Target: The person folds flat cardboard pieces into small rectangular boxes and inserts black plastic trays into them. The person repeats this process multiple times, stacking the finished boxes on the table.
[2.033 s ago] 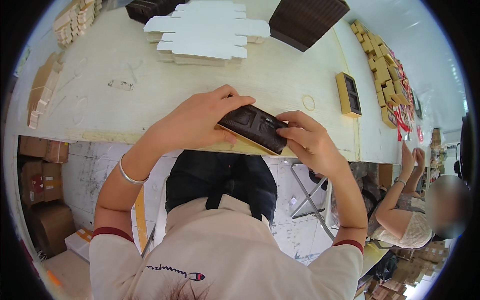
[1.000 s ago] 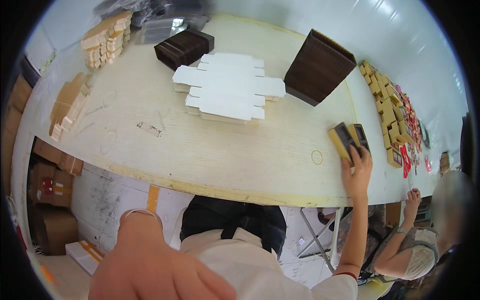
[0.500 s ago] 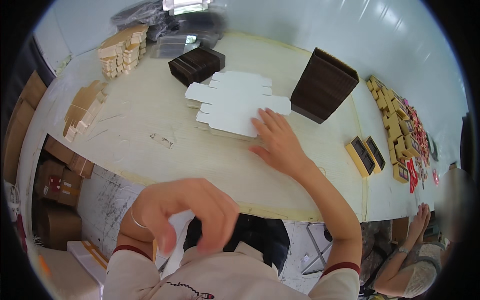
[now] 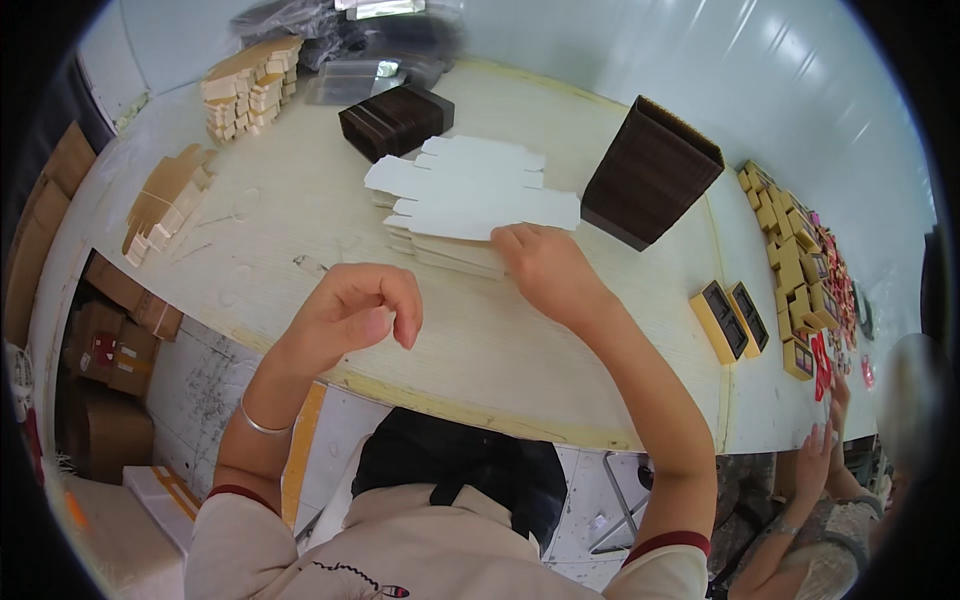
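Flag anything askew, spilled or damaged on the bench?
Nothing looks damaged or spilled. The stack of flat white die-cut cardboard blanks is fanned unevenly, with the right hand on its near edge. The left hand is empty, curled above the pale wooden tabletop. Two yellow-rimmed trays sit side by side.

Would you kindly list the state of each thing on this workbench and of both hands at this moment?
Right hand: fingertips on the stack of flat white box blanks, gripping nothing.
Left hand: empty, fingers curled, above the table.
White box blanks: unfolded, stacked flat.
Tall dark brown stack: upright.
Two yellow boxes with dark inserts: open-topped, side by side.
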A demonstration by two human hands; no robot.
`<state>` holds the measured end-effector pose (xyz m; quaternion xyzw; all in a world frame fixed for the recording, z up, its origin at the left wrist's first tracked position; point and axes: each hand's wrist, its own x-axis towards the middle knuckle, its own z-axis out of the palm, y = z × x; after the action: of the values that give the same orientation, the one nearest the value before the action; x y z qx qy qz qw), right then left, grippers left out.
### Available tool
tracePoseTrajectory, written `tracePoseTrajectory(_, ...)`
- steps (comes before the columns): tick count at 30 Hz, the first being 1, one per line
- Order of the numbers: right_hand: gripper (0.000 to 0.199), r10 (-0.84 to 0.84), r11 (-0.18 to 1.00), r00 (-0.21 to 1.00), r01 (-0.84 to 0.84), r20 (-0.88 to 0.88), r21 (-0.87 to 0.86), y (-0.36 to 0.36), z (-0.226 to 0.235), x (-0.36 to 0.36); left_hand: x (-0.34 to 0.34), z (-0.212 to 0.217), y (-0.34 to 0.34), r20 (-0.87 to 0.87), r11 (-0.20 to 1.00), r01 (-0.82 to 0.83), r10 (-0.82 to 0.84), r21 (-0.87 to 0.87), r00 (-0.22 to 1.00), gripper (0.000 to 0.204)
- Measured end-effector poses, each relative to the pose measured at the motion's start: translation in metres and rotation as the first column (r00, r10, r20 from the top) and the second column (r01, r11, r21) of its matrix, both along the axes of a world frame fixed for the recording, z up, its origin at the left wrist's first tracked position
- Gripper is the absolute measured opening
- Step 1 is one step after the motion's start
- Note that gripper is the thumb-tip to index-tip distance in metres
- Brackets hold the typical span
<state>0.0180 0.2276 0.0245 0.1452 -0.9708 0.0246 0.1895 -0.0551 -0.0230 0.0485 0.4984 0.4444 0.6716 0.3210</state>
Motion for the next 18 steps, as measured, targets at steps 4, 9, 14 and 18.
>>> tracePoseTrajectory(4, 0.012, 0.045, 0.994, 0.982, -0.062, -0.185, -0.087, 0.001, -0.020, 0.001, 0.003, -0.002, 0.005, -0.050, 0.996, -0.081, 0.080, -0.024, 0.996, 0.020)
tracePoseTrajectory(9, 0.007, 0.012, 0.822, 0.994, 0.054, 0.112, -0.567, 0.005, 0.002, 0.001, 0.004, 0.000, 0.013, -0.415, 0.928, -0.373, 0.347, 0.019, 0.841, 0.011)
tracePoseTrajectory(14, 0.010, 0.026, 0.986, 0.882, -0.101, -0.471, -0.134, 0.007, 0.034, 0.016, 0.003, 0.009, 0.045, -0.739, 0.585, -0.679, 0.667, 0.443, 0.092, 0.012)
tracePoseTrajectory(18, 0.018, 0.168, 0.982, 0.744, -0.067, -0.646, 0.178, -0.024, 0.063, 0.099, 0.025, 0.021, 0.026, -0.806, 0.652, -0.481, 0.529, 0.586, -0.266, 0.020)
